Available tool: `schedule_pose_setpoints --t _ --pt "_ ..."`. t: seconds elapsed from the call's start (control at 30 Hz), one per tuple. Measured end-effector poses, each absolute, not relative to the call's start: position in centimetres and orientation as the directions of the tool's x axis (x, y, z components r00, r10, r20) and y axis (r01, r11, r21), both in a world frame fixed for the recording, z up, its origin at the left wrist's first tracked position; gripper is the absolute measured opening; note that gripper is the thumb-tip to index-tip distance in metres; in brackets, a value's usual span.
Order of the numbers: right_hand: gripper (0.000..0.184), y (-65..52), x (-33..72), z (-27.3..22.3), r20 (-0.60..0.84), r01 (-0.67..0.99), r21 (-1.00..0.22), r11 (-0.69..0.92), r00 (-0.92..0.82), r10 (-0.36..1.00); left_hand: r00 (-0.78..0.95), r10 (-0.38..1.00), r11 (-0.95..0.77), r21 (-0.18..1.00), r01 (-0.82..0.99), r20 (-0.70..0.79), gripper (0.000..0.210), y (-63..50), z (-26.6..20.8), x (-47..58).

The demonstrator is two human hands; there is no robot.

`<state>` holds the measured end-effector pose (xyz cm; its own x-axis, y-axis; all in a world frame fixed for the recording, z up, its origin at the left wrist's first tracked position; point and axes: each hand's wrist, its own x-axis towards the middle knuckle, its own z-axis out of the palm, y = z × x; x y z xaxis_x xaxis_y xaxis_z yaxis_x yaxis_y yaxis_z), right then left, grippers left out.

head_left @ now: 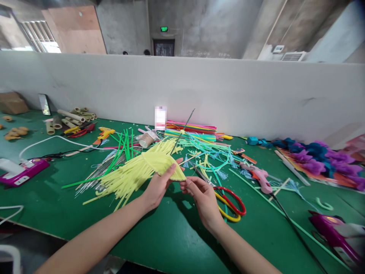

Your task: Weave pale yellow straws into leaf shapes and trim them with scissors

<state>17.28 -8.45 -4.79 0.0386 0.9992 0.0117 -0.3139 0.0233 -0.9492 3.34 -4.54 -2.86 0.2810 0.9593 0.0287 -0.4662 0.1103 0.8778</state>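
Note:
My left hand (pixel 157 187) is closed round a flat, leaf-shaped piece of yellow pipe cleaners (pixel 158 161), with its thumb on top. At the lower right tip of that piece, my right hand (pixel 203 196) pinches with thumb and fingertips; whether it grips the edge or a thin wire there is too small to tell. Behind and to the left lies a fanned pile of loose yellow pipe cleaners (pixel 122 179), partly overlapped by the held piece. A dark green stem (pixel 186 123) rises behind the left hand. Just right of my right hand rest scissors with red and yellow handles (pixel 241 203).
A pink glue gun (pixel 264 180) and its cord lie to the right, a yellow glue gun (pixel 105 133) to the left. Purple power strips (pixel 28 173) sit at both sides. Colourful pipe cleaners (pixel 194 127), a phone (pixel 160 118) and purple-blue fluffy pieces (pixel 316 156) line the back.

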Motion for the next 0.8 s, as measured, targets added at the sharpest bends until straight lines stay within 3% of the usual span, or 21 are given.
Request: schedule_pose_setpoints --t 0.2,0.5,0.8 --pt "0.022 -8.3 17.4 -5.1 0.043 -0.286 -0.955 0.083 0.143 0.989 0.239 0.967 -0.008 0.952 -0.306 0.085 0.050 -5.2 -3.1 3.5" --pt "0.019 -8.2 17.7 -4.6 0.100 -0.244 -0.959 0.147 0.194 0.976 0.323 0.934 -0.129 0.987 -0.099 0.155 0.045 -5.9 -2.7 3.2" --pt "0.021 -8.5 17.7 -4.6 0.081 -0.309 -0.946 0.099 0.070 0.994 0.350 0.922 -0.161 0.986 -0.040 0.165 0.048 -5.8 -3.0 3.1"
